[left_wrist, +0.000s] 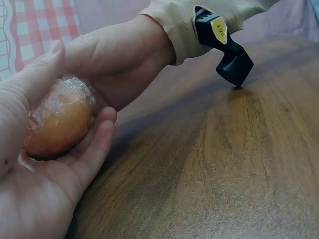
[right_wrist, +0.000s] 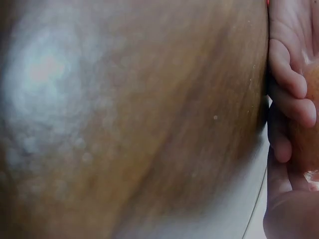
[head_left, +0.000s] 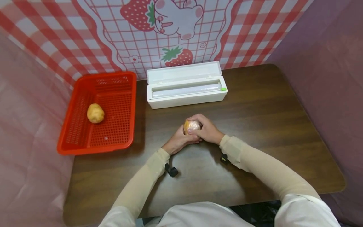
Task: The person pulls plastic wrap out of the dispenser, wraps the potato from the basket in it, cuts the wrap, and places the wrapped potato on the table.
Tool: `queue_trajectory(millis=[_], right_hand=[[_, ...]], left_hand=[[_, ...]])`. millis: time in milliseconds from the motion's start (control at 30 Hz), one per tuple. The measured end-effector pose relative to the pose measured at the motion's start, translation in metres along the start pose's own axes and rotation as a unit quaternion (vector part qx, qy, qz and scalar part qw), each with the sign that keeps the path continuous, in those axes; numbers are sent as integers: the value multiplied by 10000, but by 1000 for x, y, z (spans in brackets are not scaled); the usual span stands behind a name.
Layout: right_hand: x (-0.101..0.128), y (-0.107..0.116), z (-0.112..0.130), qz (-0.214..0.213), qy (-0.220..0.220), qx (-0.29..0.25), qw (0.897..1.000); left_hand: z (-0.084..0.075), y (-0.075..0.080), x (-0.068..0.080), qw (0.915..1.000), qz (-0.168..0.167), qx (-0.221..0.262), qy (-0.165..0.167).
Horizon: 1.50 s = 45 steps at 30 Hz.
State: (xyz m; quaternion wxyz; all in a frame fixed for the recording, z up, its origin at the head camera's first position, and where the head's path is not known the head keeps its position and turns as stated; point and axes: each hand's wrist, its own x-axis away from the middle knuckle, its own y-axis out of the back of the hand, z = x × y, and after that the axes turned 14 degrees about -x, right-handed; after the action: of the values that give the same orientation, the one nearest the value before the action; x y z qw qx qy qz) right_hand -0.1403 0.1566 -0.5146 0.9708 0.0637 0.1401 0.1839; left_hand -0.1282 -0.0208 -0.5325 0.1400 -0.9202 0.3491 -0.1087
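Both hands cupped round a wrapped potato

Now the wrapped potato (head_left: 192, 126) sits between two hands near the middle of the table (head_left: 269, 126), just in front of the film box. The left hand (head_left: 179, 141) cradles it from below and the side, fingers (left_wrist: 92, 144) curled up under it and the thumb lying over the top. The right hand (head_left: 206, 130) closes over it from the other side, fingers bent round the far face (the right wrist view shows little more than curled fingertips against something orange). Clear film clings to the potato and shines in the left wrist view.

Behind the hands stands the white film box (head_left: 185, 90), lid open, with the roll lying along its trough. Left of it, a red basket (head_left: 82, 138) holds one bare potato (head_left: 95, 113) and nothing else that shows; basket and hands are well apart.
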Motion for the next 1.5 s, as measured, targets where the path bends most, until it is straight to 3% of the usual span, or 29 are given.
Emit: queue_trajectory(millis=[167,367,500,700,867,967,1100,1233,1400,1500], right_hand=[[-1,-2,0,-17,322,318,9990],[-4,-4,3,-38,216,516,9984],[-6,-7,5,-61,164,696,9974],[-7,-10,3,-154,175,1092,9937],[-5,-10,2,-234,149,1295,9912],[-3,-3,2,-82,-47,1222,9925],[2,10,17,39,-998,859,9913],[9,4,37,173,-1743,1297,9760],[14,-17,42,294,-1605,2175,9623],[15,-22,38,-48,-1427,2255,9637]], left_hand=[[2,-3,2,9994,-308,-62,-133],[2,-12,1,9943,-1002,-321,-152],[4,-17,-1,9873,-1539,-382,-41],[4,-19,-5,9719,-2130,-1001,35],[3,-21,-7,9607,-2331,-1502,107],[6,-23,-7,9559,-2471,-1569,240],[10,-26,-4,9570,-2670,-1098,280],[11,-25,-2,9584,-2804,-524,50],[6,-17,0,9536,-2864,-918,-160],[2,-15,1,9641,-2554,-724,-57]])
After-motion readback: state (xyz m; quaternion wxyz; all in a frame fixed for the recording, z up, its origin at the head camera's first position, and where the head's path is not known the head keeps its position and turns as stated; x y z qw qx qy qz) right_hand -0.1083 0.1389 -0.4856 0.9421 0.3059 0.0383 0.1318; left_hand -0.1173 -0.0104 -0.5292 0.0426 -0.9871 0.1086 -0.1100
